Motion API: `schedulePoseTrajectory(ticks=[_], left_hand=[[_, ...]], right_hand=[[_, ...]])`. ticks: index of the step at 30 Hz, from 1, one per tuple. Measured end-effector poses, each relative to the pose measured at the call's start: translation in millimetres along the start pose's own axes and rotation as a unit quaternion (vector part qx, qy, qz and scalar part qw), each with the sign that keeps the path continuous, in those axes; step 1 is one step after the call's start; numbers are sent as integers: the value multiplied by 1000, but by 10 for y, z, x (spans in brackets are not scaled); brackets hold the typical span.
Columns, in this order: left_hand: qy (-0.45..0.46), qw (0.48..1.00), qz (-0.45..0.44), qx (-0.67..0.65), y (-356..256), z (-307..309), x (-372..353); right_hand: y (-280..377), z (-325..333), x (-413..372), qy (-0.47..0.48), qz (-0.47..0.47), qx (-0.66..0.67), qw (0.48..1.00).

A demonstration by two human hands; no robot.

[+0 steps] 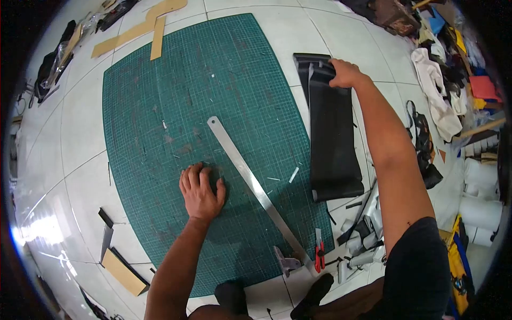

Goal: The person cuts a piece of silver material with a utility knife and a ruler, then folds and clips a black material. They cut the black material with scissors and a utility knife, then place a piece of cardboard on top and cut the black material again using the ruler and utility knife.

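the left hand (201,192) lay released, palm down and fingers spread, on the green cutting mat (213,80) that covered the tiled floor (80,122). just beside it, to its right, a long steel ruler (250,181) ran slantwise across the mat toward the near edge. the right hand (345,73) reached out and was clenched on the far end of a black sheet (333,144). that sheet lay lengthwise along the mat's right edge, mostly on the floor. a red knife (319,255) sat near the ruler's near end. cardboard strips (140,29) lay beyond the mat's far left corner, and a heap of fabrics (442,106) lay at the right.
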State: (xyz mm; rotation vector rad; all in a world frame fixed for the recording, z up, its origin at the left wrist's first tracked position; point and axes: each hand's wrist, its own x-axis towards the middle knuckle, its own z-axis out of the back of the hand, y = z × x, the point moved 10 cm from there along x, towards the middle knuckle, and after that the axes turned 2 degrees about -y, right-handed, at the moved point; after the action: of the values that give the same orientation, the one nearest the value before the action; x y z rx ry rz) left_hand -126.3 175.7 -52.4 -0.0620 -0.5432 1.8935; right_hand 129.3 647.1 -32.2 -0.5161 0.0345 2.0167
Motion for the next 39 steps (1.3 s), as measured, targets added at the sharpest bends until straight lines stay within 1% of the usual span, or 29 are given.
schedulePoseTrajectory(ticks=[1,4,7,10,13,16,19,22,25,28,31,33,35,36,37,38,39], left_hand=[[1,1000,2,5,3,-1,1],[-1,1000,-1,9,-16,-2,14],[-3,1000,-9,6,-14,2,17],[5,1000,-2,7,-8,-24,7],[14,1000,9,6,6,-35,5],[24,1000,13,11,27,-45,-3],[20,1000,14,15,14,-35,-2],[3,1000,11,20,20,-27,6],[5,1000,9,16,20,-22,0],[9,1000,6,10,4,-18,5],[6,1000,4,2,0,-12,6],[7,1000,8,-3,9,-9,13],[61,997,34,-20,42,-44,23],[48,997,38,-53,53,-32,13],[85,994,51,-40,65,-87,2],[116,989,61,-63,72,-87,20],[131,985,74,-85,105,-107,12]], right_hand=[[-4,-19,34,19,5,6,1000],[-24,-84,119,11,0,38,999],[-46,-64,149,13,12,37,999],[-13,-25,166,13,32,-18,999],[149,54,132,-1,79,-5,997],[390,187,73,-9,119,-72,990],[566,326,76,-38,140,-85,986],[639,367,155,-53,143,-82,985],[696,358,245,-76,159,-41,984],[643,272,340,-16,127,29,991],[672,260,406,-36,135,40,989],[665,264,447,-54,155,7,986],[652,246,518,-57,187,4,981],[544,154,636,-86,194,-3,977],[465,98,694,-151,245,46,957],[374,2,800,-129,255,40,958],[325,29,716,-246,338,52,907]])
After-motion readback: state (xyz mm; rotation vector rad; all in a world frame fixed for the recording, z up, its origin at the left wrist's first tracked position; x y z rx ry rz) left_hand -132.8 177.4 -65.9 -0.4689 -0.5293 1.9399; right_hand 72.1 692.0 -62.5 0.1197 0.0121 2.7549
